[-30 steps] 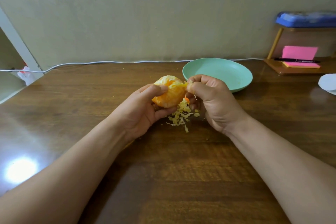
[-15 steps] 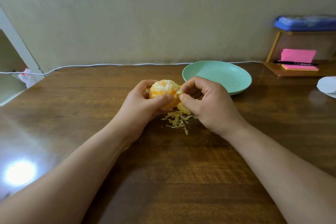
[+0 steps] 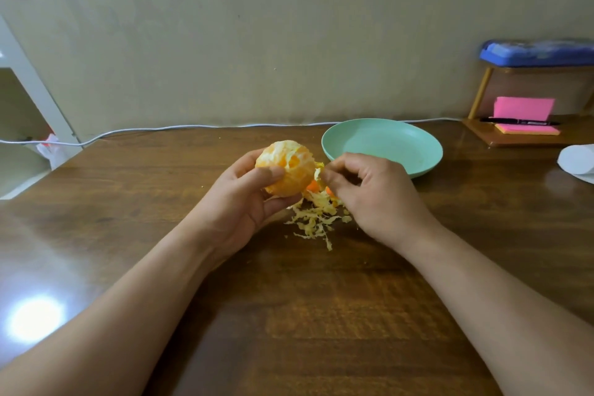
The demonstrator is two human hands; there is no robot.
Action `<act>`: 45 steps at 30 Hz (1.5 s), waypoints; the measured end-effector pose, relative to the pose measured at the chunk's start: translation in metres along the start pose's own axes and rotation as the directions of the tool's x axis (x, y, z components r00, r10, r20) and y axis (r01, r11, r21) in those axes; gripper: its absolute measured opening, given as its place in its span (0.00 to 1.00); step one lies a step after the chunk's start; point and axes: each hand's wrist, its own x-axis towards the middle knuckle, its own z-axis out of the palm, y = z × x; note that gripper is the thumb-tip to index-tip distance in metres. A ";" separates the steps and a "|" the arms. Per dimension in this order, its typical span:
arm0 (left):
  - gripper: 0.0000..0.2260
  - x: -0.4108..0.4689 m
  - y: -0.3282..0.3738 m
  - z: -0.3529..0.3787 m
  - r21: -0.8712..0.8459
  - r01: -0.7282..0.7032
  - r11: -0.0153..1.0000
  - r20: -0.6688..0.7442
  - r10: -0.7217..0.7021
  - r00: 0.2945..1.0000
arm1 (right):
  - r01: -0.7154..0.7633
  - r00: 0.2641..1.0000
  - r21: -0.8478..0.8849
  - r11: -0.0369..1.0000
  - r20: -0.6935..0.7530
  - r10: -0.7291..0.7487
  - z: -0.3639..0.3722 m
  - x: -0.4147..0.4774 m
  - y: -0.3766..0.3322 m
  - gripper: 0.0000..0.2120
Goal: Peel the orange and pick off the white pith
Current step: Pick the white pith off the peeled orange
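Observation:
A peeled orange (image 3: 289, 167) with white pith streaks over its top sits in my left hand (image 3: 244, 202), thumb across its front and fingers curled underneath. Just to its right, my right hand (image 3: 369, 193) has its fingers curled, thumb and fingertips pinching a small strip of pith (image 3: 317, 173) beside the fruit. Below both hands a heap of pale pith shreds and orange peel bits (image 3: 316, 219) lies on the wooden table (image 3: 289, 315).
A mint-green plate (image 3: 382, 145) stands just behind my right hand. A white cable (image 3: 160, 129) runs along the wall. At the far right are a wooden stand with pink sticky notes (image 3: 524, 112) and a pen, a blue box above, and a white roll (image 3: 577, 159).
My left hand has turned the orange, showing more of its pith-streaked top. My right hand has drawn a little away to the right with a strip of pith.

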 end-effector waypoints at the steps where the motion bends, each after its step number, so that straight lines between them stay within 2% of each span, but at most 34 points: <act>1: 0.27 0.000 -0.001 0.000 0.005 -0.004 1.000 0.022 0.004 1.000 | 0.002 1.000 -0.026 1.000 -0.001 -0.002 0.000 0.000 -0.001 0.04; 5: 0.29 0.001 -0.003 -0.002 0.030 -0.022 0.999 0.067 0.020 0.998 | 0.009 0.997 -0.082 0.997 -0.073 -0.015 -0.005 0.002 -0.009 0.02; 8: 0.31 0.002 -0.004 -0.004 0.049 -0.020 0.999 0.067 0.017 0.998 | 0.040 0.992 -0.034 0.999 -0.118 -0.043 -0.007 0.000 -0.015 0.04; 13: 0.28 0.003 -0.005 -0.004 0.151 -0.021 0.988 0.027 0.017 0.999 | 0.048 0.995 -0.039 0.998 -0.082 -0.051 -0.003 -0.005 -0.021 0.07; 23: 0.30 0.002 -0.007 -0.002 0.270 -0.013 0.963 -0.013 0.017 1.000 | 0.062 0.996 -0.167 0.984 -0.059 -0.072 0.001 -0.005 -0.017 0.04; 30: 0.29 0.002 -0.008 0.000 0.221 -0.002 0.975 0.019 -0.003 1.000 | 0.119 0.985 -0.196 0.973 -0.096 -0.140 0.003 -0.006 -0.018 0.03; 38: 0.32 0.003 -0.007 -0.004 0.082 0.009 0.997 0.086 -0.016 0.996 | 0.085 0.982 -0.053 0.995 -0.166 -0.093 0.001 -0.003 -0.009 0.02; 45: 0.29 0.003 -0.005 -0.004 0.110 0.018 0.994 0.061 -0.025 0.998 | 0.032 0.991 -0.046 0.998 -0.128 -0.038 0.003 -0.002 -0.007 0.11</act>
